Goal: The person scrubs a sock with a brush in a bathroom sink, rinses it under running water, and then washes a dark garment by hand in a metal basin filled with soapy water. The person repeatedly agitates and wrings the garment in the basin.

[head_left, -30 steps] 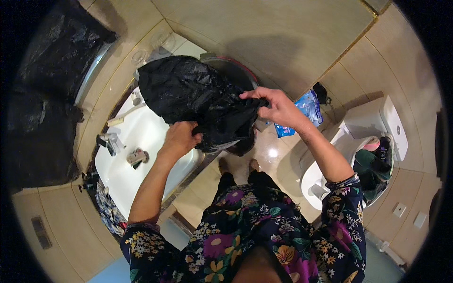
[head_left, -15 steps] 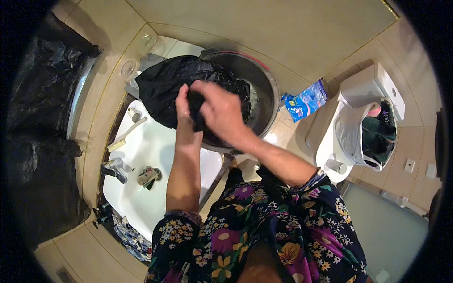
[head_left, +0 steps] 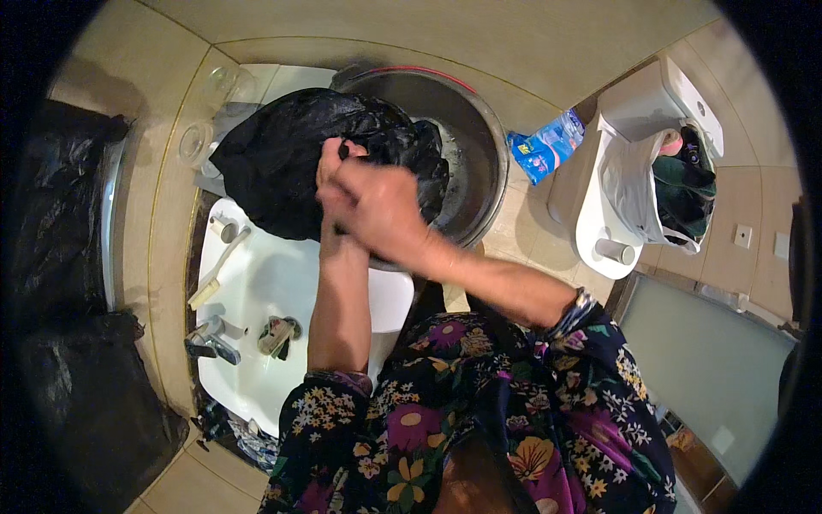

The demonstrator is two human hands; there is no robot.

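Observation:
A large wet black garment (head_left: pixel 282 163) hangs over the left side of a dark round basin (head_left: pixel 479 128), its folds spreading above the sink's far edge. My left hand (head_left: pixel 332 184) is closed around a bunched piece of it, with a bit of black showing at the thumb. Slightly blurred, my right hand (head_left: pixel 384 204) lies across the left one, its fingers curled and pressed against the same bunch. Foamy water shows in the basin's right part.
Left of my arms is a white sink (head_left: pixel 257 377) with a faucet (head_left: pixel 212 341), a brush (head_left: pixel 205 293) and a bar-like object (head_left: pixel 276 336) near the drain. A blue packet (head_left: pixel 548 147) stands by the toilet (head_left: pixel 591 231), which holds a bag of dark cloth (head_left: pixel 685 188).
My right hand has come down and left over my left hand, covering the black bunch that showed between them. The view has shifted slightly.

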